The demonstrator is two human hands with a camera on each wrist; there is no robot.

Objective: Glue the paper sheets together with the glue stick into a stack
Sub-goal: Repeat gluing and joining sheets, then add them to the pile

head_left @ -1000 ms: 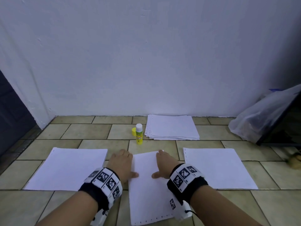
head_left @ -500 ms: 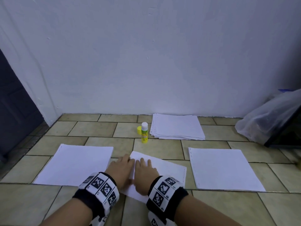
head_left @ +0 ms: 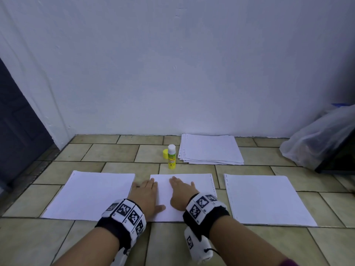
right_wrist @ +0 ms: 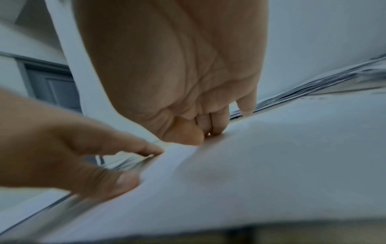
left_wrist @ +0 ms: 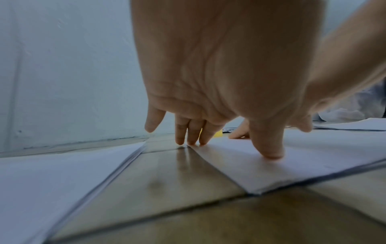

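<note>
Three white paper sheets lie in a row on the tiled floor: a left sheet (head_left: 90,194), a middle sheet (head_left: 201,186) and a right sheet (head_left: 265,200). My left hand (head_left: 153,194) rests flat on the middle sheet's left edge, its fingertips (left_wrist: 192,140) and thumb pressing down. My right hand (head_left: 180,192) lies flat on the same sheet (right_wrist: 271,156), just right of the left hand. Behind them the yellow glue stick (head_left: 171,157) stands upright and uncapped, with its yellow cap (head_left: 165,153) on the floor beside it. Neither hand touches the glue stick.
A stack of several white sheets (head_left: 209,148) lies by the white wall, right of the glue stick. A clear plastic bag (head_left: 317,143) sits at the far right against a dark object. A dark door (head_left: 17,131) is at the left.
Both hands turned the middle sheet from lengthwise to crosswise and slid it up into line with the two side sheets. The hands stayed flat on it.
</note>
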